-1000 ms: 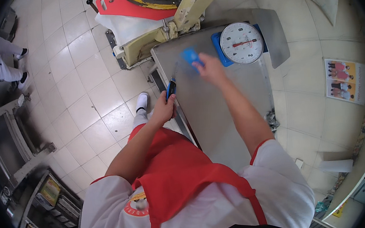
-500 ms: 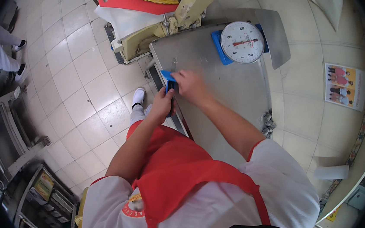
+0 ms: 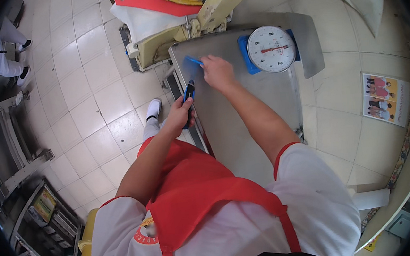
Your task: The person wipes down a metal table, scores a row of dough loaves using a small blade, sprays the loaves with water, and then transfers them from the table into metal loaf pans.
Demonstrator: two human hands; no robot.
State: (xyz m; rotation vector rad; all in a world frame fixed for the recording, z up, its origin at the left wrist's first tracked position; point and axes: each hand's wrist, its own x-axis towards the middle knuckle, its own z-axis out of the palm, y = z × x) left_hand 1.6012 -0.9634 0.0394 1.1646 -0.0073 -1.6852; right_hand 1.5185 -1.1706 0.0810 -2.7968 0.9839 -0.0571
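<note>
My left hand (image 3: 180,112) is closed on a black and blue tool (image 3: 188,98), shaped like a utility knife, whose metal blade points up over the left edge of the steel table (image 3: 229,126). My right hand (image 3: 217,71) grips a flat blue plastic piece (image 3: 194,60), smeared by motion, just beyond that blade; whether the two touch, I cannot tell. A dial scale (image 3: 271,49) on a blue base stands on the table's far right part.
A cream-painted machine (image 3: 159,51) with a red board (image 3: 170,9) adjoins the table's far end. Another person's legs (image 3: 9,62) show at upper left. A metal frame (image 3: 7,150) and a rack (image 3: 43,225) stand left. A poster (image 3: 383,98) lies flat at right.
The blue piece in my right hand came down onto the tool by half a second ago and has now moved upward again, past the blade. My left hand has shifted slightly left.
</note>
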